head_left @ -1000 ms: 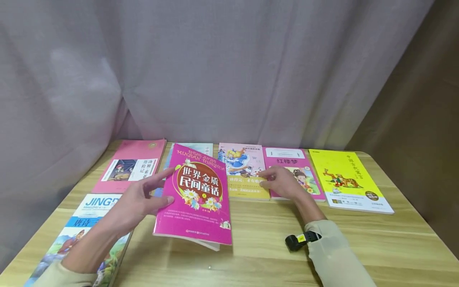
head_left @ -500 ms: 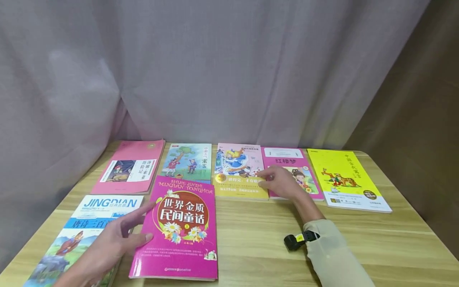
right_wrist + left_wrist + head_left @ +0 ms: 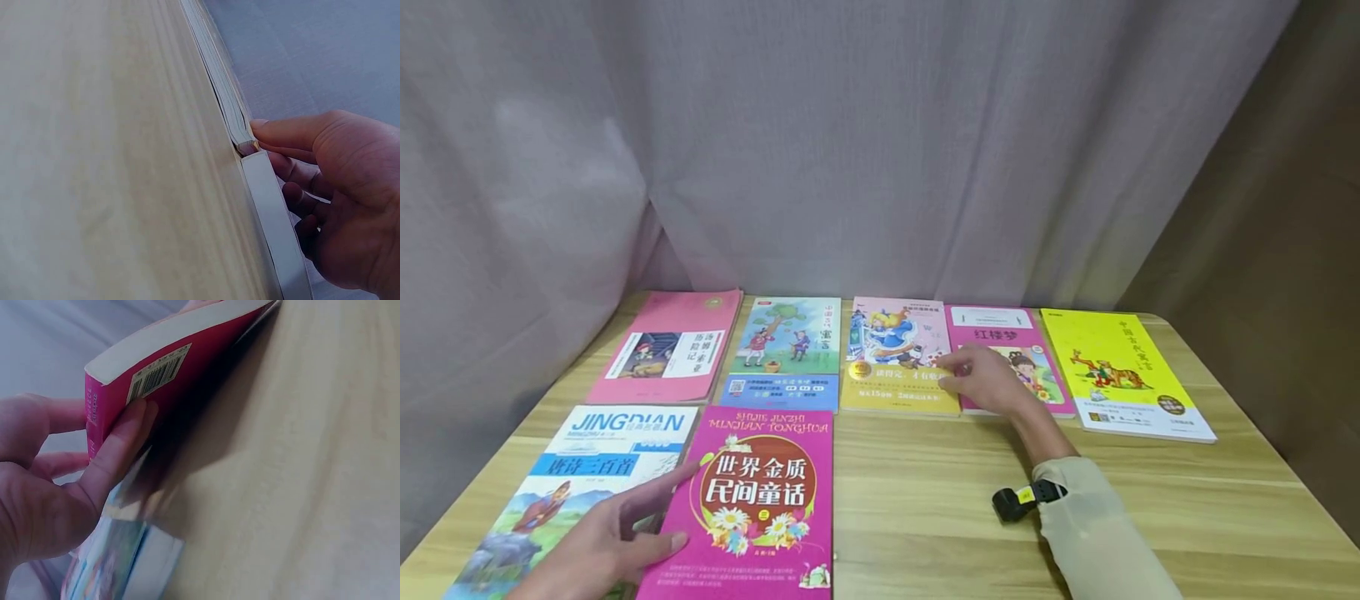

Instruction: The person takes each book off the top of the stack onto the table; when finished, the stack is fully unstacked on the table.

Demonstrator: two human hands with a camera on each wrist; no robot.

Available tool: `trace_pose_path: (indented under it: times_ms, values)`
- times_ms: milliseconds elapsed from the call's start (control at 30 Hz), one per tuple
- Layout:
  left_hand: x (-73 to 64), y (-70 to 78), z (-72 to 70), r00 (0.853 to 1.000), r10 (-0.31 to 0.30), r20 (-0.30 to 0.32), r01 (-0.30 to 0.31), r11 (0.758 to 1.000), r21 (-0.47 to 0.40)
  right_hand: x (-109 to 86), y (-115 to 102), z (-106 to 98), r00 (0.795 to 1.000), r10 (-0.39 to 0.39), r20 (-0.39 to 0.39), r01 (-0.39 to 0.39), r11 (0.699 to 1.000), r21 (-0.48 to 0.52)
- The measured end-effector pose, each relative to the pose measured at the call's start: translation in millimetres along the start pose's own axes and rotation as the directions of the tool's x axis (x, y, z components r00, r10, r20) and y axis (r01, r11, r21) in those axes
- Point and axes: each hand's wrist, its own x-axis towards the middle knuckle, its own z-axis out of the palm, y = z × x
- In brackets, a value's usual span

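A magenta paperback book (image 3: pixel 760 500) with daisies on its cover is held by my left hand (image 3: pixel 602 533) at its spine edge. In the left wrist view, a finger lies over the barcode on the back cover and other fingers are on the spine side; the book's near end is raised off the table. My right hand (image 3: pixel 988 379) rests over the seam between a pink-and-yellow book (image 3: pixel 898 392) and a pink book (image 3: pixel 996 321). Its thumb touches the pink-and-yellow book's edge in the right wrist view, the other fingers loosely bent. Both of those books lie flat.
Along the back of the wooden table (image 3: pixel 940 517) also lie a pink book (image 3: pixel 700 308), a light-blue book (image 3: pixel 786 317) and a yellow book (image 3: pixel 1112 342). A white-and-blue book (image 3: pixel 587 467) lies at front left, partly behind my left hand. A grey curtain (image 3: pixel 850 150) hangs behind.
My left hand has brought the magenta book down and toward me on the left, uncovering the light-blue book and leaving it beside the white-and-blue one. The right hand has stayed in place.
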Motion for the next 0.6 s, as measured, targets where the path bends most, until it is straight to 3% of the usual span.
trace_pose_path:
  times_ms: [200, 333, 600]
  values:
    - [1.0, -11.1, -3.5, 0.999, 0.013, 0.040, -0.013, 1.000, 0.002, 0.6, 0.2, 1.0, 1.000, 0.001, 0.005, -0.001, 1.000, 0.010]
    - [3.8, -12.0, -1.1, 1.000, 0.006, 0.024, -0.007, 1.000, 0.027, 0.3, 1.2, 1.3, 1.000, -0.005, 0.003, 0.005, 1.000, 0.007]
    - [7.9, -9.5, -5.5, 0.995, 0.068, 0.073, -0.072, 0.996, 0.049, -0.1, 0.2, 0.8, 1.000, -0.014, -0.001, 0.014, 1.000, 0.005]
